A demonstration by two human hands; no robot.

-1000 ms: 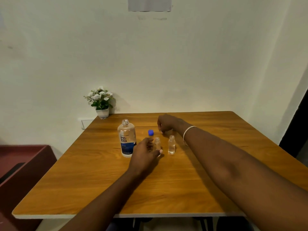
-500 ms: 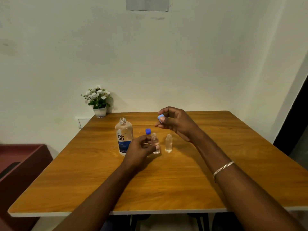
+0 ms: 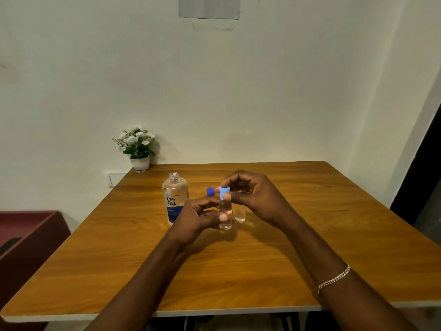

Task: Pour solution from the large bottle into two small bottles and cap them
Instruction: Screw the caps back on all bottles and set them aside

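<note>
The large clear bottle (image 3: 175, 197) with a white and blue label stands uncapped on the wooden table (image 3: 310, 211). My left hand (image 3: 198, 217) grips a small clear bottle (image 3: 225, 215) holding liquid, just to the large bottle's right. My right hand (image 3: 253, 199) pinches a light blue cap (image 3: 224, 192) right on top of that small bottle's neck. A second small clear bottle (image 3: 240, 215) stands uncapped on the table, partly hidden behind my right hand. A darker blue cap (image 3: 210, 191) lies on the table behind the hands.
A small white pot of white flowers (image 3: 138, 149) sits at the table's far left corner against the wall. A dark red box (image 3: 28, 237) stands on the floor left of the table. A grey paper (image 3: 209, 7) hangs on the wall.
My right hand picked the light blue cap up off the table behind the bottles and carried it down onto the small bottle that my left hand holds.
</note>
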